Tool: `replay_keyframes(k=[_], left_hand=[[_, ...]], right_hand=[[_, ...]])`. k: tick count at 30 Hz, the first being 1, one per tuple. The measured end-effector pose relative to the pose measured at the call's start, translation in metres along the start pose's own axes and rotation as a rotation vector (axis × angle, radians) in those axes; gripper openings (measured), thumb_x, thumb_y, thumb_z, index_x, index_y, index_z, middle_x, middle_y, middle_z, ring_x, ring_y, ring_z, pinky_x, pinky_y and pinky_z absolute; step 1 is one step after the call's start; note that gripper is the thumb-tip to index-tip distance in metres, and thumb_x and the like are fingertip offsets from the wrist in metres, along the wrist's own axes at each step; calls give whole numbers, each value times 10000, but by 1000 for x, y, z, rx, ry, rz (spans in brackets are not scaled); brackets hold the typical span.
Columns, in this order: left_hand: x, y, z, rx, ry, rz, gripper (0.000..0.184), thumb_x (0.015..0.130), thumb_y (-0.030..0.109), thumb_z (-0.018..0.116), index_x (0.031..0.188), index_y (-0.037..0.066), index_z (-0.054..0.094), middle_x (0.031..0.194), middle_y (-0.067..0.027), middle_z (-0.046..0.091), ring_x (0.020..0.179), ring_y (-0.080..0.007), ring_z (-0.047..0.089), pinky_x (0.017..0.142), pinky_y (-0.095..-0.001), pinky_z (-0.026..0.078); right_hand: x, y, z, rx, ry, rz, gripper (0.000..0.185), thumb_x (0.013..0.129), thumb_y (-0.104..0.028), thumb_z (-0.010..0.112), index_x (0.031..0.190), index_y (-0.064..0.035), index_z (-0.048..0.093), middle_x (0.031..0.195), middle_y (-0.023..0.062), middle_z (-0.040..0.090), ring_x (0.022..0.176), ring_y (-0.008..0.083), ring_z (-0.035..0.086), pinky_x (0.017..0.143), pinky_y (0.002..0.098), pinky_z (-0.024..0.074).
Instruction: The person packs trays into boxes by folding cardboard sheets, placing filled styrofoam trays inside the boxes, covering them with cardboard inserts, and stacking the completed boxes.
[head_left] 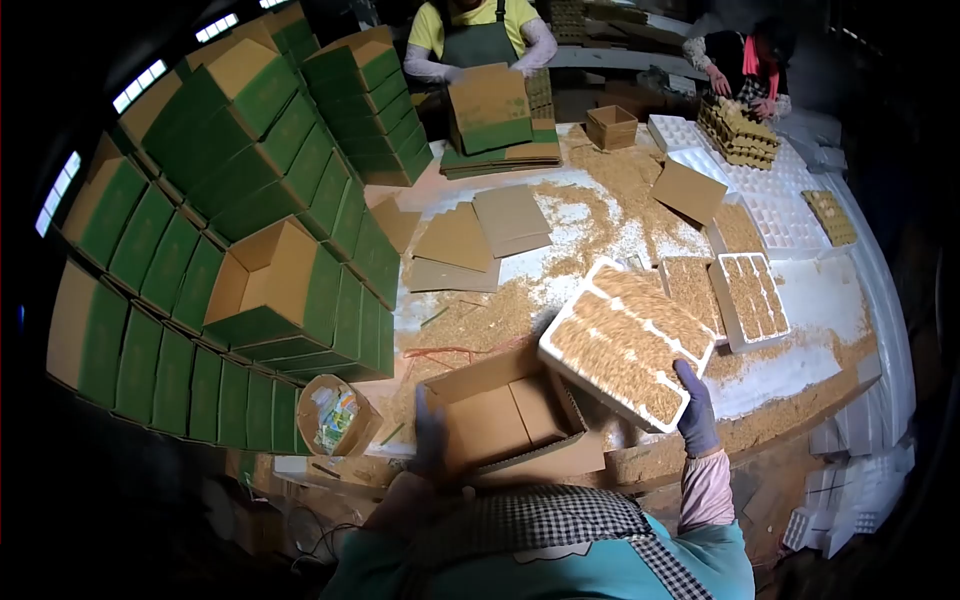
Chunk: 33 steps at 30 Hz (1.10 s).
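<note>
My right hand (699, 410), in a grey-purple glove, grips the right edge of a white foam tray (628, 345) filled with tan, husk-like filling. The tray is tilted and slightly blurred, above the right side of an open cardboard box (487, 428). No contents show in the box's visible inside. My left hand (430, 435), also gloved and partly blurred, is closed on the box's left wall. Two more foam trays with the same filling, a nearer one (752, 300) and another beside it (692, 290), rest to the right on the table.
Stacks of green-and-brown cartons (250, 140) rise on the left. A small round bin (338, 415) holds packets. Flat cardboard sheets (465, 240) and scattered husks (610, 185) lie on the table. Across it, one person (475, 45) handles a carton; another (745, 70) handles egg trays (740, 132).
</note>
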<state>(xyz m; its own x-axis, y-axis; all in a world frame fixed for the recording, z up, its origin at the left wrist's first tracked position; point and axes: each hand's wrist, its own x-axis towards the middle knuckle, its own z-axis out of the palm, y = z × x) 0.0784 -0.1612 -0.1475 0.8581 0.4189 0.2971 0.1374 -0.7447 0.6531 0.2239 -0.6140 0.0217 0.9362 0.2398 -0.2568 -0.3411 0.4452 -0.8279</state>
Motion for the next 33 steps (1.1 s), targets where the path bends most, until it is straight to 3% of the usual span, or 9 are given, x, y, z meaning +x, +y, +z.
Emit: replay_keyframes(k=[3,6,9,11,14,17,21,31,33], left_hand=[[16,19,-1,-395,11,-277,417,977,67,386,1374,-56,413,1409,-241,418,1389,-347,308,1162,-371,261],[24,-42,44,-785,-14,-195,417,1025,86,304,1416,-50,359,1459,-144,389,1408,-254,289,1186,-309,206],[15,36,-8,-1533,29,-676,425,1029,43,314,1448,-31,324,1514,-88,330,1417,-175,268,1191,-276,169],[13,18,-8,-1526,-104,-486,465,1012,-1,355,1473,4,301,1535,-76,299,1406,-152,272,1179,-260,161],[18,30,-27,-1385,-52,-538,484,1024,68,390,1489,12,269,1544,-73,299,1427,-180,252,1171,-259,168],[17,40,-24,-950,-92,-316,490,1020,85,396,1487,17,264,1518,-125,336,1401,-213,305,1156,-291,200],[21,50,-18,-865,-112,-245,504,1019,120,393,1490,17,248,1531,-160,301,1429,-254,256,1171,-326,188],[20,60,-41,-839,-69,-364,507,1019,205,437,1471,23,301,1495,-196,361,1393,-263,333,1136,-326,247],[17,58,-37,-671,-13,-308,479,991,153,477,1428,-7,361,1291,-235,548,1199,-262,531,1012,-326,394]], right_hand=[[-16,-14,78,-209,-113,-3,543,955,-299,586,1369,5,410,1251,108,553,1150,189,555,994,304,439],[-18,-1,128,-491,-258,47,661,925,-300,643,1434,-43,308,1275,118,526,1209,212,521,1062,344,391],[-2,32,133,-807,-496,-104,507,964,-333,584,1320,16,489,1347,151,427,1254,227,472,1072,351,380],[10,45,137,-756,-435,59,550,961,-375,575,1337,9,458,1322,115,519,1270,219,473,1090,329,346],[5,28,166,-703,-238,174,562,949,-333,596,1356,19,433,1302,119,556,1251,213,502,1103,331,333],[12,24,167,-794,-274,23,548,965,-307,571,1368,37,430,1338,125,538,1263,203,498,1095,325,345],[32,33,179,-731,-392,61,612,949,-287,614,1432,-33,334,1300,94,505,1231,210,493,1083,351,359],[37,71,155,-728,-485,160,683,970,-263,588,1506,-84,203,1414,100,377,1270,199,433,1071,320,365],[44,79,147,-870,-491,258,648,957,-299,608,1465,-70,278,1276,95,490,1099,196,520,919,314,431]])
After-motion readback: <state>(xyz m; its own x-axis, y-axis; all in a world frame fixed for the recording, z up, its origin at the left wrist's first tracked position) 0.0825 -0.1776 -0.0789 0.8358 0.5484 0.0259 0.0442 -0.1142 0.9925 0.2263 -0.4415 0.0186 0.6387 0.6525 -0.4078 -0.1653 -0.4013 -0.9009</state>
